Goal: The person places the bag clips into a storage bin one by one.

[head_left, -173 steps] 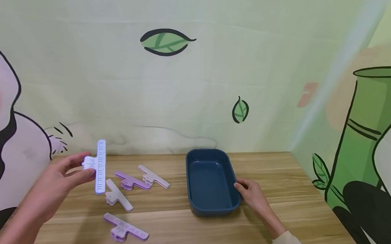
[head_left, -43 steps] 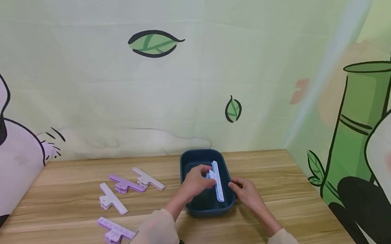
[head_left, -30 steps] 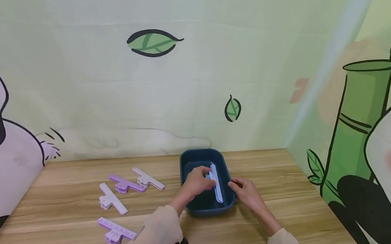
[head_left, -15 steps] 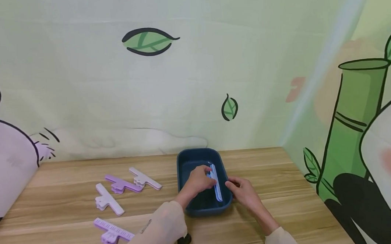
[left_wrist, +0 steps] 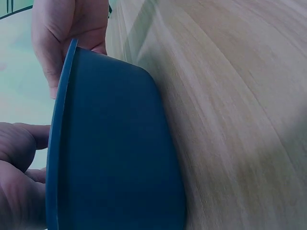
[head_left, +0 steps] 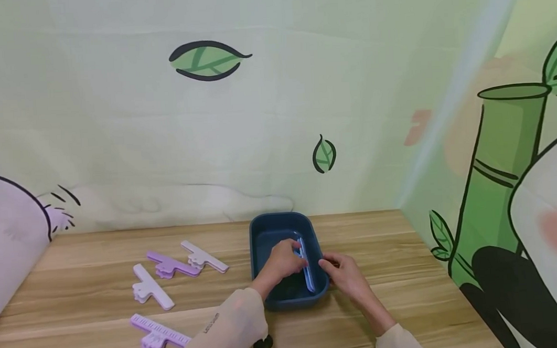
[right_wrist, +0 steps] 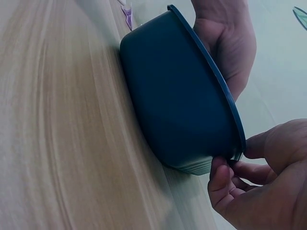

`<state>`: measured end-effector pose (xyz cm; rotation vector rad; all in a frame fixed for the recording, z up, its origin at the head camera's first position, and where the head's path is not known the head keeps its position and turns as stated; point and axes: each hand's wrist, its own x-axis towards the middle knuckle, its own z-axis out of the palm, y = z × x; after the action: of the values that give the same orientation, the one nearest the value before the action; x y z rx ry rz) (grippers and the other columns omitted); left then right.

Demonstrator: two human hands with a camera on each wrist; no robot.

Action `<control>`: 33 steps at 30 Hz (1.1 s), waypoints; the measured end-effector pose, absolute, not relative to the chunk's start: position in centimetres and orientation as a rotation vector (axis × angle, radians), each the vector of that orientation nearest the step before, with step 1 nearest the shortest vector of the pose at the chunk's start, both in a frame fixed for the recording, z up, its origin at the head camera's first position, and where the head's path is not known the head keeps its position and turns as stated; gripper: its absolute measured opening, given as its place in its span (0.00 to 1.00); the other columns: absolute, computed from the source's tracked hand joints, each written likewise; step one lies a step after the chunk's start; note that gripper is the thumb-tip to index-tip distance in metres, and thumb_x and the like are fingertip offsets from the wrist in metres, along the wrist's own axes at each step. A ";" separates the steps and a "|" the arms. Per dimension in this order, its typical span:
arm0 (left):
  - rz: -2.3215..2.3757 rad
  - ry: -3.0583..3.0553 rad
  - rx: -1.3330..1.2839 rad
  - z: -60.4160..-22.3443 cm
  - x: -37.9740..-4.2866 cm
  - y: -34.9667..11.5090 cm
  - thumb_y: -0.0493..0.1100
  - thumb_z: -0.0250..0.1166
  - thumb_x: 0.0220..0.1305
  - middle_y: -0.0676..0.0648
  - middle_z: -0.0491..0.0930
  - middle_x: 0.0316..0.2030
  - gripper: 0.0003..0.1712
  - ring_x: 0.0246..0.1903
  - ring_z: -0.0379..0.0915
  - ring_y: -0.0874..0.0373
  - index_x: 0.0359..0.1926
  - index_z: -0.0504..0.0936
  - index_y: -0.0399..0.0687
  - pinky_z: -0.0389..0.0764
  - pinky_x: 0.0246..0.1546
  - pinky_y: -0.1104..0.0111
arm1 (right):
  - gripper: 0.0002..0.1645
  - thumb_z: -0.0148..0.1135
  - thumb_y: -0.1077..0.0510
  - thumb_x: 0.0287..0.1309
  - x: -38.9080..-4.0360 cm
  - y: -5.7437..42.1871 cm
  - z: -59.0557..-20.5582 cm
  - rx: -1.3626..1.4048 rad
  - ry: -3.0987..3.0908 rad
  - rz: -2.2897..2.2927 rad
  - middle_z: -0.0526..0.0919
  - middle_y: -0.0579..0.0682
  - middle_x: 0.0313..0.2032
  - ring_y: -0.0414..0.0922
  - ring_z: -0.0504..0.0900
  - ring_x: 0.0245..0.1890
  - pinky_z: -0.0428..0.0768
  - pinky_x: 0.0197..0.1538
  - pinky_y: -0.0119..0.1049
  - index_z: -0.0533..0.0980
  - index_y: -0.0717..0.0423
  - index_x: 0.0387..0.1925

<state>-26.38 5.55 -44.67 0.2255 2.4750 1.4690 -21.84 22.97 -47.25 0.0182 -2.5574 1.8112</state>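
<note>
A dark blue rectangular box (head_left: pixel 285 303) stands on the table, its open top facing up. My left hand (head_left: pixel 280 260) reaches inside and pinches a light blue ruler-edged clip (head_left: pixel 309 280) by its handle. The clip lies lengthwise along the box's right side, low inside, its long edge toward the right wall. My right hand (head_left: pixel 350 276) pinches the right rim, thumb on top and fingers outside, as the right wrist view also shows. In the left wrist view the box wall (left_wrist: pixel 115 143) hides the clip and the left fingertips.
Left of the box lie two white clips (head_left: pixel 153 289) and two purple clips (head_left: pixel 173 264); the left sleeve (head_left: pixel 239 323) covers one end of the nearest purple one. A cloth backdrop (head_left: pixel 275 116) with printed leaves and bamboo rises behind the wooden table (head_left: pixel 381 242).
Since the oldest frame, my left hand has carried the blue clip rightward from above the table into the box. Lately the clip has sunk lower and turned edge-on. The right hand stays on the rim.
</note>
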 end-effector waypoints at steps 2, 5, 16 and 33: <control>1.470 2.484 0.244 -44.7 -26.4 5.6 0.33 0.72 0.63 0.44 0.82 0.27 0.25 0.25 0.80 0.56 0.59 0.77 0.29 0.80 0.32 0.68 | 0.16 0.58 0.65 0.74 -21.8 23.0 -47.2 0.020 -2.562 1.801 0.85 0.61 0.41 0.48 0.82 0.34 0.82 0.30 0.32 0.80 0.73 0.55; 1.461 2.490 0.246 -44.8 -26.4 5.6 0.34 0.71 0.64 0.44 0.82 0.28 0.23 0.26 0.80 0.55 0.58 0.78 0.30 0.81 0.34 0.65 | 0.15 0.59 0.66 0.73 -21.8 22.9 -47.1 0.022 -2.563 1.794 0.84 0.61 0.41 0.48 0.82 0.34 0.81 0.29 0.31 0.81 0.72 0.54; 1.426 2.512 0.284 -44.8 -26.4 4.6 0.40 0.69 0.68 0.45 0.84 0.32 0.24 0.32 0.81 0.54 0.60 0.78 0.32 0.84 0.41 0.58 | 0.16 0.58 0.65 0.74 -21.9 22.9 -47.2 0.033 -2.553 1.810 0.84 0.62 0.42 0.48 0.82 0.36 0.83 0.31 0.33 0.79 0.74 0.55; 1.622 2.561 0.438 -42.9 -25.0 1.3 0.41 0.67 0.72 0.44 0.84 0.44 0.18 0.37 0.85 0.53 0.59 0.82 0.40 0.86 0.41 0.61 | 0.18 0.56 0.62 0.75 -21.7 22.7 -46.9 -0.034 -2.585 1.792 0.85 0.63 0.46 0.52 0.84 0.41 0.85 0.37 0.40 0.79 0.72 0.58</control>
<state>-25.03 1.33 -42.87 0.4378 2.5608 1.6220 -21.65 22.66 -46.89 -0.0340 -2.5854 1.7925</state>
